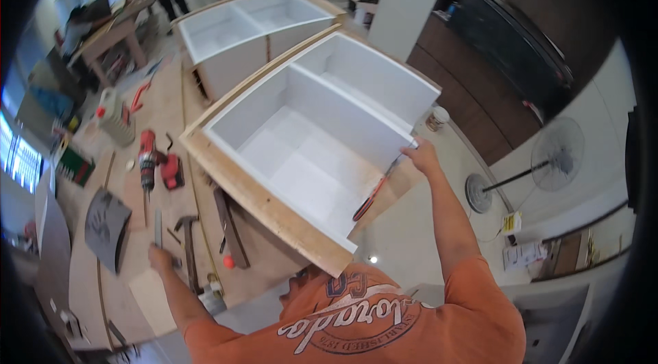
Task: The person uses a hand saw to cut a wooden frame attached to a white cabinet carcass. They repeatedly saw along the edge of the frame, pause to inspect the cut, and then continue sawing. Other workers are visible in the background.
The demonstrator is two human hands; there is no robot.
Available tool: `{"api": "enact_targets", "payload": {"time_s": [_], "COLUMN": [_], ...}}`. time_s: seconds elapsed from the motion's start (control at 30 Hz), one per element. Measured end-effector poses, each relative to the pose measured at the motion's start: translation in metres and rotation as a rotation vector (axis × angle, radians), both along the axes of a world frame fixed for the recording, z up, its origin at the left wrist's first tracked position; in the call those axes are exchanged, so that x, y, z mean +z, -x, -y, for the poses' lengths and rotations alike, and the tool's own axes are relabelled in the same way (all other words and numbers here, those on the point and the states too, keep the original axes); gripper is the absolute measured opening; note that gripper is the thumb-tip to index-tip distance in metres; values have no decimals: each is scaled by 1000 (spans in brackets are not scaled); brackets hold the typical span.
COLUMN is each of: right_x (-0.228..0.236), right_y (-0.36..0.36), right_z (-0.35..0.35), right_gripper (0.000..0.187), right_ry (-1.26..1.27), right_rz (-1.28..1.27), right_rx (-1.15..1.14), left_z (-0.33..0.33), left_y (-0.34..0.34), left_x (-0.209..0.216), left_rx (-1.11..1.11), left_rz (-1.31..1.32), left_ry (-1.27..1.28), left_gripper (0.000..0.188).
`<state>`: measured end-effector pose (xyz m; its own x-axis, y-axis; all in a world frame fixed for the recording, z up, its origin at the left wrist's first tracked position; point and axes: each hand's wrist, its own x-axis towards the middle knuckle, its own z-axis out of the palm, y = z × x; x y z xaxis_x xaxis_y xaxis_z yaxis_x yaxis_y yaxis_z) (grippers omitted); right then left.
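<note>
A white-lined wooden cabinet (301, 151) with two compartments lies open side up on the workbench in front of me. My right hand (423, 157) is closed on its right edge, at the end of the white divider (346, 103). A red-handled tool (370, 203) of unclear kind rests along that edge, its upper end close to my fingers. At the left, my left hand (162, 258) is closed around the lower end of a flat grey metal strip (158, 228). Beside it lie a claw hammer (190, 254) and a dark bar (231, 230).
A red cordless drill (147, 162), a white jug (115, 117), a curved grey sheet (106, 228) and a red ball (229, 261) occupy the bench (161, 100). Behind stands a second cabinet (229, 55). A fan (521, 175) is at the right; other people work far left.
</note>
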<state>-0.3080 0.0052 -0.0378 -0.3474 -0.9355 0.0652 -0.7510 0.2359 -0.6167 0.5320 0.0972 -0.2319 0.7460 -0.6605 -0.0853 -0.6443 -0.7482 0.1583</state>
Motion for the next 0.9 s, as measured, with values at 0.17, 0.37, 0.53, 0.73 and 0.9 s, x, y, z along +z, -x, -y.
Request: {"api": "enact_targets", "payload": {"time_s": [0.17,0.37,0.53,0.73,0.9], "right_x": [-3,-18,-11,-11,-14], "right_y": [8,13,14,11,15], "right_z": [-7,-3,-6,-7,-12], "right_gripper": [42,41,43,44,43], "right_ry": [66,125,30,108,142], "right_rz": [61,33,-42,58,129], "right_rx": [46,39,34,55,76], "left_z": [-6,-58,-95,-73,-20], "left_y": [41,35,80,229,391], "left_x": [48,66,144,278,330], "left_rx": [33,-88,64,-372,-818], "left_rz": [21,-11,-551,-912,-1179], "left_ry": [152,425,697,926,557], "left_gripper": [40,48,41,41,39]}}
